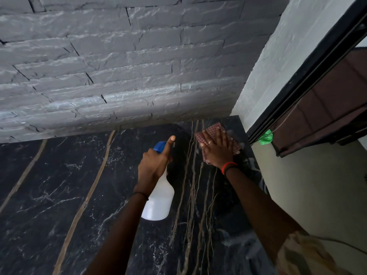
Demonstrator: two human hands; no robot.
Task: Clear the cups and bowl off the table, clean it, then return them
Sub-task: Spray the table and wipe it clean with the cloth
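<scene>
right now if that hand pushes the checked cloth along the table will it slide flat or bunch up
Probably floppy: the checked cloth lies thin and flat under the right hand. Likely slides easily, since the table looks polished. Uncovered edges may bunch.

A home interior: black marble-look table [59,185] against a grey stone-clad wall [119,66], beside a dark-framed window [309,92].

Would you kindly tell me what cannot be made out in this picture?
Head view:
Cups and bowl: not in frame; whereabouts unknown.
Spray bottle trigger: covered by the left hand.
Cloth middle: under the right hand.
Table near and left edges: cut off by the frame.
</scene>
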